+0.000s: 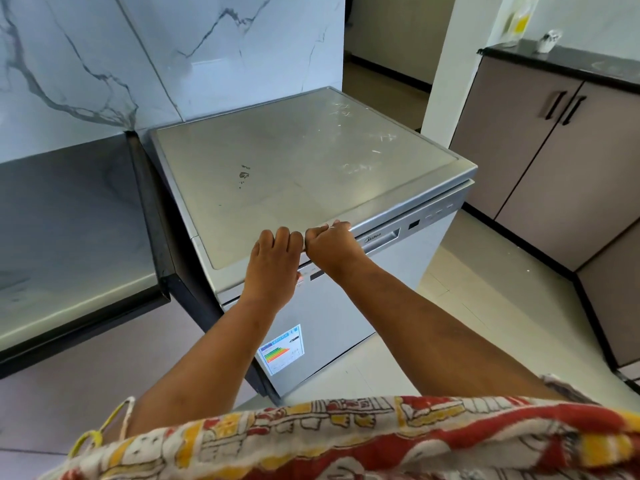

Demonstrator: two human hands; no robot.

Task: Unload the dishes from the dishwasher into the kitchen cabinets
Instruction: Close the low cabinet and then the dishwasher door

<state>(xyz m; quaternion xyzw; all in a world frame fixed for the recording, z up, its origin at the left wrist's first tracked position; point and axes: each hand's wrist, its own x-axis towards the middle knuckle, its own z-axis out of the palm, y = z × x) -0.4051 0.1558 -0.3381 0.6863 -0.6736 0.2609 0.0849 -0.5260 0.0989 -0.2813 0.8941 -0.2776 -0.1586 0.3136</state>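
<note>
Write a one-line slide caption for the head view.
Left hand rests atop the closed dishwasher; right hand grips its door at the upper edge.

Bright, even daylight — soft shadows, sharp centre, wide-angle bending at edges.

The door (346, 306) of the dishwasher (311, 161) stands closed, so its inside is hidden. The right hand (332, 245) curls its fingers into the gap along the door's top edge, their tips out of sight. The left hand (273, 261) lies over the front edge of the dishwasher's top; whether its fingertips grip cannot be told. Its wrist covers part of the control strip. The buttons (438, 213) near the door's right corner are too small to read, as is the energy label (281, 349). The counter (69, 237) is cut by the left edge, the cabinet (536, 150) by the right. On the cabinet's top stand 2 blurred things: a yellow pack (521, 22) and a clear object (550, 41).
</note>
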